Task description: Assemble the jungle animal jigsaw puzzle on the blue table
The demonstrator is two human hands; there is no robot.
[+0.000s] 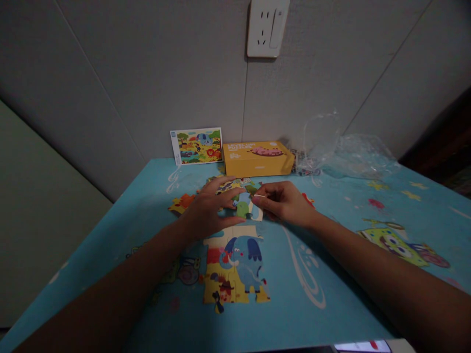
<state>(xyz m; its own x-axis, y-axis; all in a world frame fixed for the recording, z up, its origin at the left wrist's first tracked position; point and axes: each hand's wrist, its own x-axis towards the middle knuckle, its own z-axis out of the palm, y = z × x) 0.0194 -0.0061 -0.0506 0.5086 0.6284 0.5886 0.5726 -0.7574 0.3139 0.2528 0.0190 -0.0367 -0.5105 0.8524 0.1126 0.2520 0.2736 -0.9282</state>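
A partly joined jigsaw (237,267) with a blue elephant lies on the blue cartoon tablecloth (331,255). My left hand (208,208) rests flat on loose pieces just above the joined part, fingers spread. My right hand (285,201) is closed in a pinch on a puzzle piece (253,210) at the top edge of the jigsaw, next to my left fingertips. More loose pieces (182,202) lie to the left of my left hand.
A yellow puzzle box (257,158) and a picture card (196,145) lean at the wall behind. Crumpled clear plastic bags (346,154) lie at the back right. A wall socket (267,27) is above. A phone edge (362,346) shows at the bottom.
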